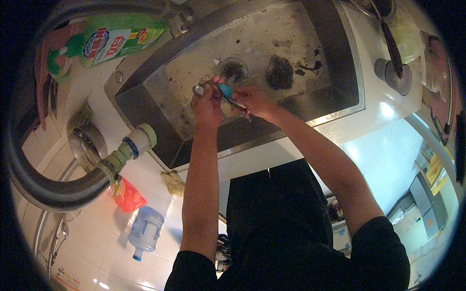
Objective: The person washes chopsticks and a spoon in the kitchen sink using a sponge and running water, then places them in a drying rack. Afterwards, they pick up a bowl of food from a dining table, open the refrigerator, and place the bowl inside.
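Note:
Over a metal sink (196, 51), my left hand (207, 96) is closed around some cutlery, with a spoon (198, 89) and a fork (204, 78) sticking out at the top. My right hand (251, 100) holds a small blue item (225, 90), perhaps a cloth or sponge, against the handles. The hands touch or nearly touch. The round drain (233, 70) lies just beyond them. To its right a dark clump (279, 72), perhaps a scouring pad, rests on the sink bottom among dark food scraps (309, 67).
A green detergent bottle (116, 42) stands at the upper left. A thick faucet hose (72, 191) with a pale nozzle (140, 140) reaches over the left corner. A glass cup (398, 78) holding a dark-handled utensil is on the right counter. A large blue water bottle (146, 229) sits lower left.

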{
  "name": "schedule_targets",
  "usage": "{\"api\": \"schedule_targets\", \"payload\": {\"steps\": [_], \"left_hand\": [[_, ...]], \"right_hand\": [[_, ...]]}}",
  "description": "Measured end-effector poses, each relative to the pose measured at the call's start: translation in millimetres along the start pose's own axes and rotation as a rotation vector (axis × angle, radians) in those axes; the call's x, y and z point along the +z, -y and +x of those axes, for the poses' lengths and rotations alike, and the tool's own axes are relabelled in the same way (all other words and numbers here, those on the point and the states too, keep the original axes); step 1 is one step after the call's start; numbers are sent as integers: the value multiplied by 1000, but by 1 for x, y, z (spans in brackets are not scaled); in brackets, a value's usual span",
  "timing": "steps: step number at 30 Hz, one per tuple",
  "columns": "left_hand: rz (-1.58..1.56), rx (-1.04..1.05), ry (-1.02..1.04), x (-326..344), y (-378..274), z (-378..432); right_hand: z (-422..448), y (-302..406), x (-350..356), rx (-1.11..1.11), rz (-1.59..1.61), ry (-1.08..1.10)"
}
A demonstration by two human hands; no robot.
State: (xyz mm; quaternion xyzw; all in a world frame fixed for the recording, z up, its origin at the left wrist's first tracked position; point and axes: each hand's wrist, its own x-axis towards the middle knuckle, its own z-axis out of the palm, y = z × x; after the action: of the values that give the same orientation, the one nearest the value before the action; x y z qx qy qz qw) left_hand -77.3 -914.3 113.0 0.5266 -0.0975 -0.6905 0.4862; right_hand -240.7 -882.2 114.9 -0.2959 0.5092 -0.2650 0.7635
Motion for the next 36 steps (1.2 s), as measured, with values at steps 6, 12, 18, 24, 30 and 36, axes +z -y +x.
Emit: {"api": "schedule_targets", "payload": {"steps": [6,12,18,24,30,36], "left_hand": [[-84,-9,74,-12,3,2],[-200,16,137,-37,14,8],[-241,32,198,-72,7,19],[-127,-38,24,-87,3,15],[-154,-42,27,-88,8,9],[-256,-85,27,-90,6,3]], "right_hand": [[-1,3,-6,130,157,28],[-4,1,-12,110,-32,70],[6,-17,-45,73,-1041,-237],[25,-27,-71,451,-1276,-754],[39,-44,-58,336,-1341,-237],[26,-13,-103,28,-1293,-661]]}}
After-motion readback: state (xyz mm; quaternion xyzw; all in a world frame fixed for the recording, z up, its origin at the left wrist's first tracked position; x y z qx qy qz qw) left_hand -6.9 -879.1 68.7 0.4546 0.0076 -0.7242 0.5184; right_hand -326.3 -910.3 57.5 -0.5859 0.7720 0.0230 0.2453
